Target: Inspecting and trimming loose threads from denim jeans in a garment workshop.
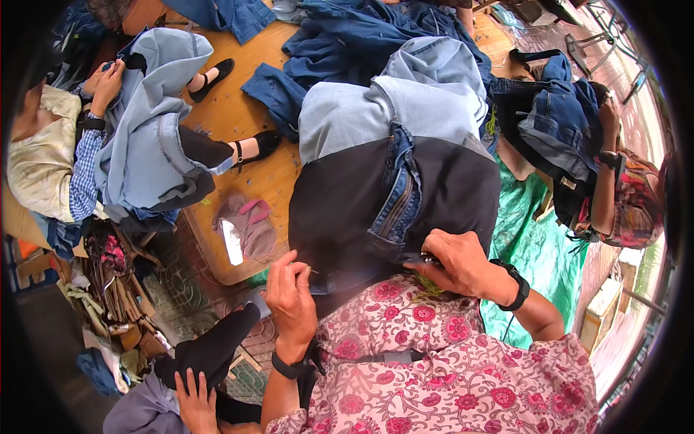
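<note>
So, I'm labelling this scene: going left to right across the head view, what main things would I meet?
The left co-worker's cream vest, pinkish-grey cloth item, the person's left hand, denim strip, right hand, green sheet, the right co-worker's plaid sleeve.

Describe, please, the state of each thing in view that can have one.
Left hand: partly curled.
Right hand: closed around a small dark object, unclear which.
Black fabric: spread out, mostly smooth.
Light-blue denim: rumpled.
Dark denim strip: lying across the black fabric.
Dark blue jeans: heaped.
Green sheet: wrinkled.
</note>
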A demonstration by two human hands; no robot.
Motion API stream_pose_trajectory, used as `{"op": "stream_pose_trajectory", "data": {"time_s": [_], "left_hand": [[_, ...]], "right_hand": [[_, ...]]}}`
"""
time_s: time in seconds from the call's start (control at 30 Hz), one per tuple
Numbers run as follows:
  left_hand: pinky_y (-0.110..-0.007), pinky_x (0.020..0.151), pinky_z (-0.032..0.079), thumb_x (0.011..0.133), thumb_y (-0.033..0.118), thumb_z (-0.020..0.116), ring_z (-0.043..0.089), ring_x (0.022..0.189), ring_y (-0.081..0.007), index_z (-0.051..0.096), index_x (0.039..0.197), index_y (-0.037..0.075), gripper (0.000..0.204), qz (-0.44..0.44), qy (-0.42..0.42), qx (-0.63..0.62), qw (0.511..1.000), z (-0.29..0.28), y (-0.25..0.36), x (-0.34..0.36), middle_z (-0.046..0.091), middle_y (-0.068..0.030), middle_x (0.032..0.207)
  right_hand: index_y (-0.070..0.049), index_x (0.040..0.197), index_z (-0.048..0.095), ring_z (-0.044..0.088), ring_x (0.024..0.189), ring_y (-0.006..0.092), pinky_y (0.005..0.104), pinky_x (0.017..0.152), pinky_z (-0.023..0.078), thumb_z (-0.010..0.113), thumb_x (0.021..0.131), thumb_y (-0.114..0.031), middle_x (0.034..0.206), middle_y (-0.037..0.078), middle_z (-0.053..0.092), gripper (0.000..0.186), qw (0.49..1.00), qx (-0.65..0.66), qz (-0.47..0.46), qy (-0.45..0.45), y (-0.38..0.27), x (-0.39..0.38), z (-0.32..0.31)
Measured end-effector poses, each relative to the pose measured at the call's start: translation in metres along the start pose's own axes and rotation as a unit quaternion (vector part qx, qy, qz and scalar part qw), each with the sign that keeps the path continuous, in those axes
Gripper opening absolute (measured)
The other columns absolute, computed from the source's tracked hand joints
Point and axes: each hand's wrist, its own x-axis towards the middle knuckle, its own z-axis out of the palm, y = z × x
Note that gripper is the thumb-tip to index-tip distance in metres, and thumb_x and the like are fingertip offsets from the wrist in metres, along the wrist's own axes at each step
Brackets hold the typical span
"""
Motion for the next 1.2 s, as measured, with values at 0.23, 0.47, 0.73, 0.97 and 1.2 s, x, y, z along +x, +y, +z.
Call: {"op": "stream_pose_trajectory", "data": {"time_s": [0.23, 0.47, 0.73, 0.97, 1.2], "left_hand": [[-0.049, 0.108, 0.034, 0.075, 0.005, 0.074, 0.046, 0.128, -0.0401, 0.055, 0.114, 0.002, 0.044, 0.162, -0.096, 0.088, 0.978, 0.002, 0.026, 0.005, 0.053, -0.0203, 0.133], [-0.046, 0.094, 0.050, 0.078, -0.011, 0.058, 0.062, 0.107, -0.0385, 0.061, 0.106, -0.002, 0.029, 0.213, 0.023, 0.089, 0.973, 0.006, 0.005, 0.008, 0.064, -0.0192, 0.112], [-0.045, 0.086, 0.052, 0.078, -0.015, 0.057, 0.065, 0.098, -0.0389, 0.060, 0.105, -0.004, 0.029, 0.113, 0.088, 0.035, 0.989, 0.000, 0.003, 0.021, 0.067, -0.0200, 0.105], [-0.044, 0.097, 0.048, 0.076, -0.014, 0.055, 0.061, 0.109, -0.0388, 0.065, 0.114, 0.003, 0.042, 0.237, 0.051, 0.166, 0.956, 0.013, 0.039, 0.024, 0.063, -0.0191, 0.114], [-0.034, 0.069, 0.049, 0.093, 0.010, 0.067, 0.060, 0.069, -0.0251, 0.063, 0.091, -0.006, 0.017, -0.056, 0.101, -0.039, 0.993, -0.031, 0.051, 0.077, 0.066, -0.0140, 0.079]], "right_hand": [[-0.002, 0.105, 0.050, 0.065, 0.072, 0.0334, 0.0427, 0.061, 0.050, 0.075, 0.081, -0.028, 0.082, 0.014, 0.062, 0.044, 0.986, -0.097, 0.119, -0.066, -0.002, -0.019, 0.016], [-0.003, 0.111, 0.050, 0.062, 0.063, 0.0317, 0.0384, 0.054, 0.047, 0.065, 0.081, -0.004, 0.074, 0.013, 0.061, 0.033, 0.982, -0.054, 0.098, 0.154, 0.006, -0.038, -0.025], [-0.001, 0.100, 0.059, 0.042, 0.066, 0.0052, 0.0232, 0.058, 0.037, 0.057, 0.086, -0.004, 0.073, -0.003, 0.051, 0.015, 0.904, 0.140, 0.237, 0.328, 0.026, -0.037, -0.051], [-0.001, 0.100, 0.059, 0.044, 0.074, 0.0034, 0.0208, 0.064, 0.039, 0.057, 0.087, -0.004, 0.081, -0.005, 0.053, 0.013, 0.898, 0.223, 0.221, 0.309, 0.034, -0.032, -0.045], [-0.001, 0.106, 0.059, 0.057, 0.068, 0.0114, 0.0257, 0.061, 0.047, 0.059, 0.085, 0.000, 0.085, 0.004, 0.063, 0.020, 0.935, 0.083, 0.102, 0.330, 0.013, -0.029, -0.093]]}}
